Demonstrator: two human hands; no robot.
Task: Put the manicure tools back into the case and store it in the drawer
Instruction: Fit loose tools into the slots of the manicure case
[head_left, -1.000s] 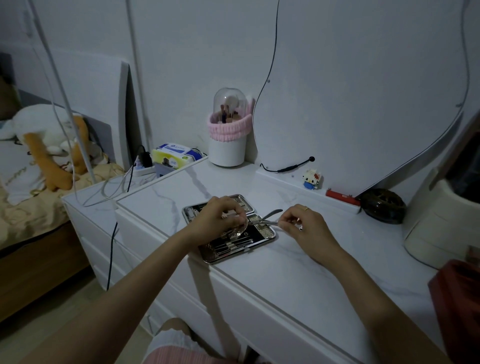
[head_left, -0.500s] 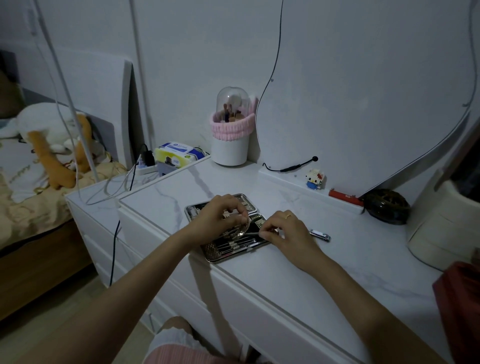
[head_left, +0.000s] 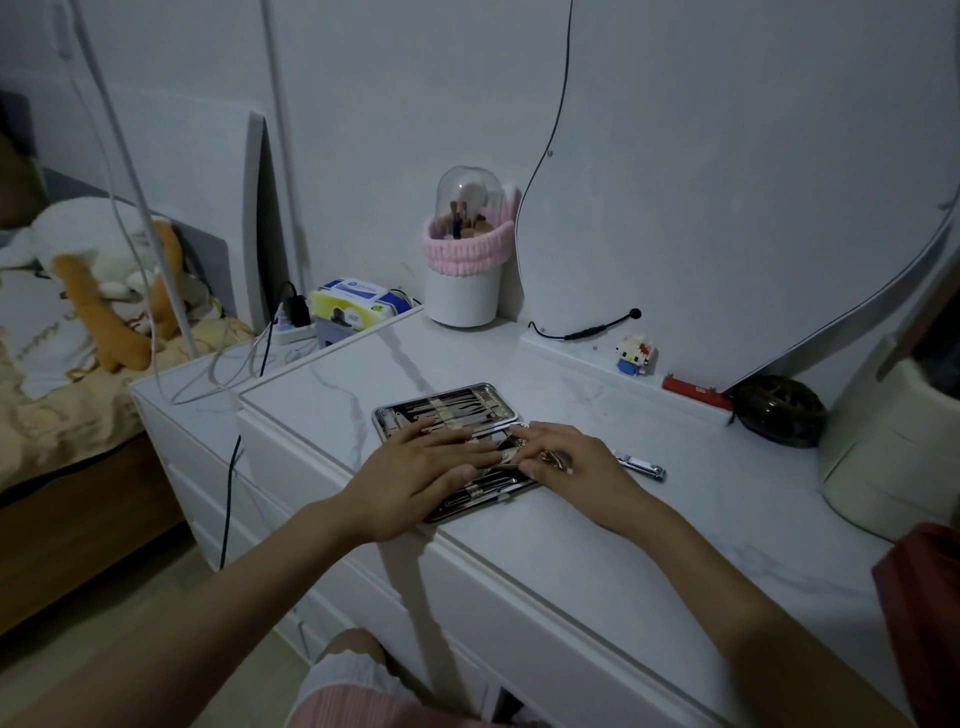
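Observation:
The open metal manicure case (head_left: 448, 408) lies on the white dresser top (head_left: 597, 530), near its front edge. Its far half shows several steel tools strapped in a row. My left hand (head_left: 415, 470) lies flat on the near half, fingers straight and pressing on the tools there. My right hand (head_left: 566, 462) is at the case's right end, fingertips bent down and pinching a metal tool (head_left: 511, 451) against the case. A silver nail clipper (head_left: 640, 465) lies loose on the top just right of my right hand. The drawer fronts (head_left: 519, 629) below are closed.
A white brush holder (head_left: 460, 296) with a pink band stands at the back. A curved mirror (head_left: 727, 182) leans on the wall, with a small toy figure (head_left: 635, 354), a red item (head_left: 693, 391) and a dark round object (head_left: 782, 410) along its base. A cream organiser (head_left: 893, 447) stands at the right.
My right hand brought the tool left onto the case. My left hand went from curled over the tools to lying flat on them. The nail clipper came into view on the top.

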